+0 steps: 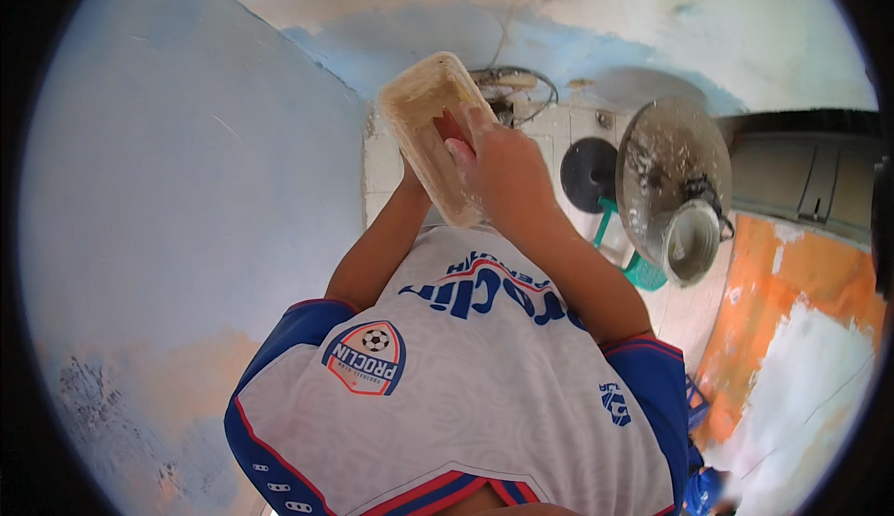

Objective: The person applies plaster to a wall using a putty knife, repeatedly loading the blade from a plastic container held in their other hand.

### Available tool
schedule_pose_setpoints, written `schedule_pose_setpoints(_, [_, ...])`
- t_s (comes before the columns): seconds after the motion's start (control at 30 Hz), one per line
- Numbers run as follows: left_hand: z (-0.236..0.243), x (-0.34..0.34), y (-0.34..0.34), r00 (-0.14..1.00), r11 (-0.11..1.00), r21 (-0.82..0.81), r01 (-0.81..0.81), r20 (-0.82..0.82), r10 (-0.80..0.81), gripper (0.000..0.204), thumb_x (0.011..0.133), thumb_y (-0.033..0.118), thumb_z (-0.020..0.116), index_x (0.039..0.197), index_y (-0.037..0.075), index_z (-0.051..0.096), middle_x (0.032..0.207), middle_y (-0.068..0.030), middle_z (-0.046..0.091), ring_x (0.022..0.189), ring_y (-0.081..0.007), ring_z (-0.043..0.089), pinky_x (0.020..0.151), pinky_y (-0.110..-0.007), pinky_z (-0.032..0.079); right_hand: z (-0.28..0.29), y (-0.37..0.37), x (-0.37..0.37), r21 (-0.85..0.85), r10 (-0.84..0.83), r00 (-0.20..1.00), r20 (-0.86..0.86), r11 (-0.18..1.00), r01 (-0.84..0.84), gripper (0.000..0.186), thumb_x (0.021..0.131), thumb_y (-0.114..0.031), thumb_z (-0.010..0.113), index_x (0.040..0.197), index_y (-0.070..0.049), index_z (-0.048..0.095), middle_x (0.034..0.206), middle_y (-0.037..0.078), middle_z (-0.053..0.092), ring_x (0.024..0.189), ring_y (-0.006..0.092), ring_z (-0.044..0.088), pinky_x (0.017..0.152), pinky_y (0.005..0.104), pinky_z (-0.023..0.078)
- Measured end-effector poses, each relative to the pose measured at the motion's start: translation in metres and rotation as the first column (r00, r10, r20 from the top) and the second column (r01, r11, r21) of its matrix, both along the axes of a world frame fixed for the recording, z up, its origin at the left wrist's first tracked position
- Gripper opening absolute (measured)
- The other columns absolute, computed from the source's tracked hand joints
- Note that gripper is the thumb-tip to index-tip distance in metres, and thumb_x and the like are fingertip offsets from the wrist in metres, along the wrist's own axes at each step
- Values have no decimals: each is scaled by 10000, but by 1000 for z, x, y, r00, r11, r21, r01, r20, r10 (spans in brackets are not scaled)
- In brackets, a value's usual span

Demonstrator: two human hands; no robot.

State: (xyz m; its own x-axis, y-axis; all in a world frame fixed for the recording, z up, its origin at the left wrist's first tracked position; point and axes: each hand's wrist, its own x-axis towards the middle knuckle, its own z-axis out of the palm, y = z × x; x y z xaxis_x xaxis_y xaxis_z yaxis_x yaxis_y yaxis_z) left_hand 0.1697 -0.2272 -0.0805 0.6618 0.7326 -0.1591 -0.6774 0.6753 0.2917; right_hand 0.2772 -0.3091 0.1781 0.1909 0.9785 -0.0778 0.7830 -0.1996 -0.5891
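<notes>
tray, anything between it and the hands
Nothing visible does. The right hand is pressed into the tray with a red pad under its fingers; the left hand is hidden behind the tray, seemingly holding it from below.

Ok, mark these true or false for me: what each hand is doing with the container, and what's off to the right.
1. The right hand presses a reddish pad inside the rectangular container. True.
2. The container is dark blue. False: it is pale cream.
3. The left hand is fully visible on top of the container. False: it is mostly hidden behind it, supporting from below.
4. A round metal pan is to the right. True.
5. The wall at left is light blue. True.
</notes>
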Motion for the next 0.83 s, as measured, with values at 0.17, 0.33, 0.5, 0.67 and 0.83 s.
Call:
schedule_pose_setpoints(0.17, [13,8,-58,991,991,-27,130,-18,-130,650,992,615,508,1435,141,542,1360,-96,622,1232,-297,613,1052,-486,514,15,-95,51,125,-113,968,-223,982,143,423,933,-222,731,1303,-39,637,818,164,734,689,262,728,626,372,554])
schedule_pose_setpoints(0.33, [18,27,-109,942,942,-38,333,49,-331,522,1012,528,550,1370,152,592,1282,-84,666,1168,-293,652,1010,-503,545,-15,-205,95,-23,-365,795,-485,914,406,323,970,-136,709,1259,-5,649,820,87,725,668,103,651,605,265,525])
schedule_pose_setpoints(0.5, [-18,30,-189,936,908,-228,352,108,-336,486,1036,484,534,1373,140,604,1247,-91,688,1135,-295,676,988,-516,564,-44,-281,102,-177,-539,662,-521,827,533,305,995,-127,686,1248,36,637,848,94,704,718,109,655,642,256,539])
schedule_pose_setpoints(0.67, [-1,49,-264,961,927,-258,271,20,-275,516,1056,487,492,1413,124,581,1275,-105,681,1137,-289,682,983,-509,575,-52,-325,122,-251,-546,670,-503,834,491,310,998,-140,688,1271,1,638,856,73,705,728,111,660,668,258,532])
schedule_pose_setpoints(0.83, [30,104,-288,917,901,-179,395,124,-378,569,1072,507,458,1478,112,510,1372,-117,626,1214,-293,642,1029,-483,555,-74,-372,205,-97,-619,662,-422,757,646,321,973,-209,708,1237,-30,680,788,82,710,678,134,690,647,299,524])
